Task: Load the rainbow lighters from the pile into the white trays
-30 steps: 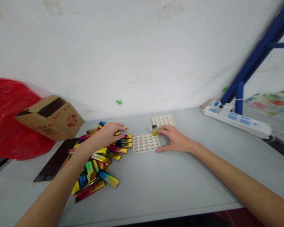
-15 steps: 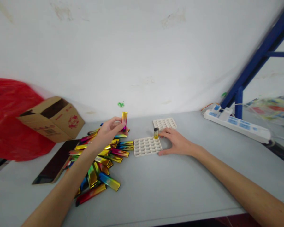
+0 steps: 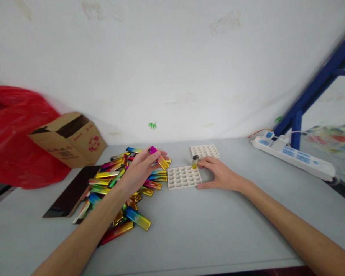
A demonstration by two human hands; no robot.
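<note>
Smooth grey counter (image 3: 212, 226) fills the foreground; on its left sprawls a heap of shiny metallic lighters (image 3: 105, 174), partly hidden by the left forearm (image 3: 89, 222). Above it the left hand (image 3: 140, 165) grips a purple-to-gold lighter (image 3: 159, 158). The right hand (image 3: 222, 174), half open, curves at a white pocketed tray (image 3: 184, 177) (a short yellow lighter (image 3: 194, 162) stands at its far right corner). Behind are a second tray (image 3: 205, 150), an open cardboard box (image 3: 79, 147), a crinkled red bag (image 3: 17, 142), a power strip (image 3: 296, 157) and the scuffed wall (image 3: 172, 65).
</note>
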